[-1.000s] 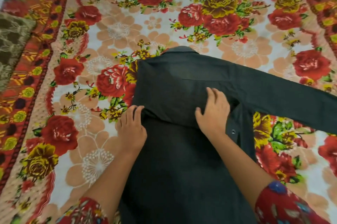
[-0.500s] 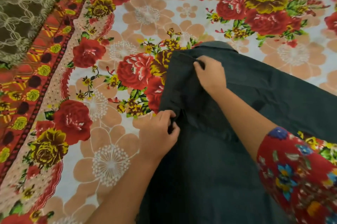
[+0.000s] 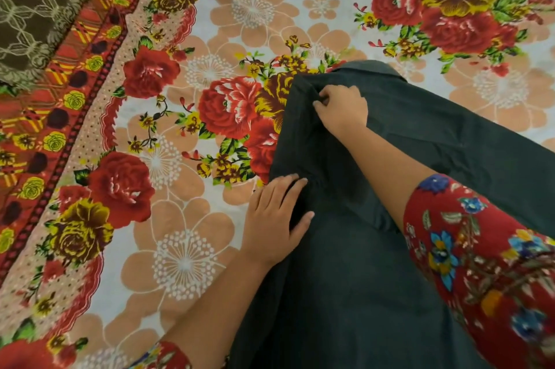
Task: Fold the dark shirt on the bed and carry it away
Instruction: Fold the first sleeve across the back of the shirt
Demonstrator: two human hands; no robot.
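Shirt status: dark shirt (image 3: 360, 278) lies on floral bedsheet (image 3: 186, 248), centre-right of the bed, collar (image 3: 369, 68) at the far end. Its left edge looks turned in along 1 straight fold line. Its sleeve (image 3: 480, 152) on the right lies spread out, not yet folded.

Grip: right hand (image 3: 342, 107) reaches across and pinches cloth at the far left shoulder, fingers curled round a small tuck. The left hand (image 3: 276, 218) lies flat on the near part of the fold, fingers straight, pressing, holding nothing.

Judgement: early stage, about 1 side of 2 done. The second side, the lengthwise fold and the carrying away remain. Brown patterned cloth (image 3: 39, 8) sits far left.
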